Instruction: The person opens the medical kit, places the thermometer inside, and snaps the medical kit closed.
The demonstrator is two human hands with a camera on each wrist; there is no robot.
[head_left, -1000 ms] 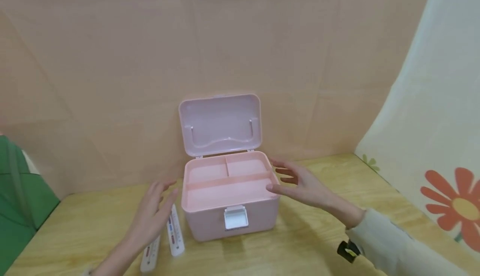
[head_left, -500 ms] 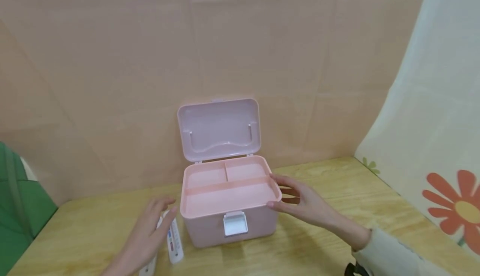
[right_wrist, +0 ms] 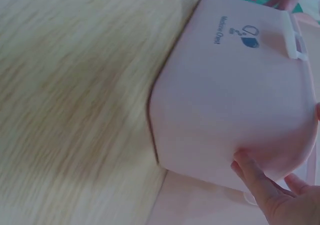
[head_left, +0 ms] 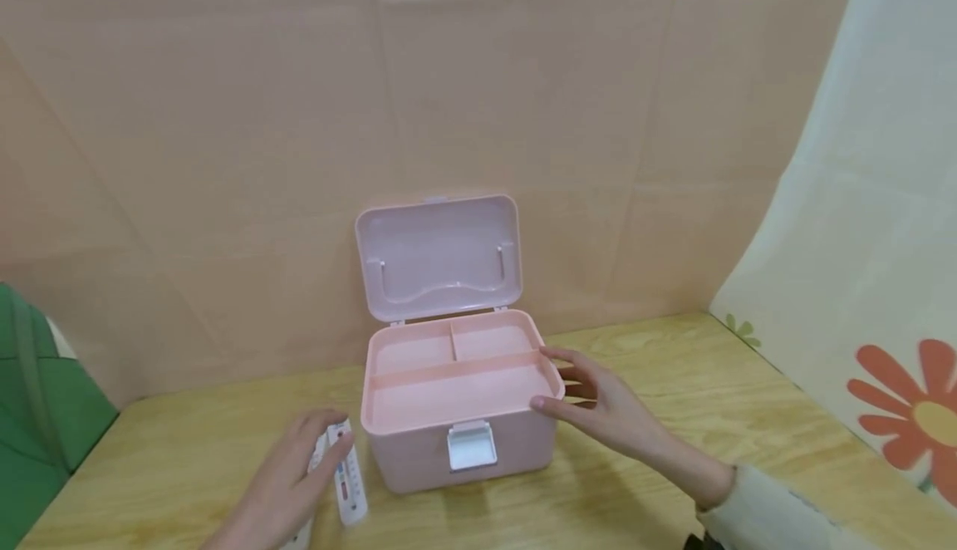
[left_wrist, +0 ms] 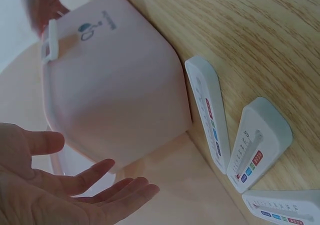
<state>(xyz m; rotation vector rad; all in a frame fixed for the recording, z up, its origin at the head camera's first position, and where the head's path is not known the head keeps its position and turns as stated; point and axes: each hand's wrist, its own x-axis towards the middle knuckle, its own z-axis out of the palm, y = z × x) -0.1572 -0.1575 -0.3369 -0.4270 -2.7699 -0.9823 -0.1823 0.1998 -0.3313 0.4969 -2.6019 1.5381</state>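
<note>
A pink medicine box labelled "Medicine Chest" stands on the table with its lid raised. A pink divided tray with three compartments fills its top; what lies below is hidden. My right hand touches the box's right end, thumb at the front corner and fingers along the side and rim; in the right wrist view a fingertip rests on the side wall. My left hand hovers left of the box, fingers spread and holding nothing. Beneath it lie white thermometers, three in the left wrist view.
The wooden table meets a beige backdrop behind the box. A white cloth with a red flower hangs at the right. Something green stands at the left edge. A white latch hangs on the box's front.
My right hand has come in against the box's right end and rim. My left hand has moved slightly and stays above the thermometers. The box has hardly shifted.
</note>
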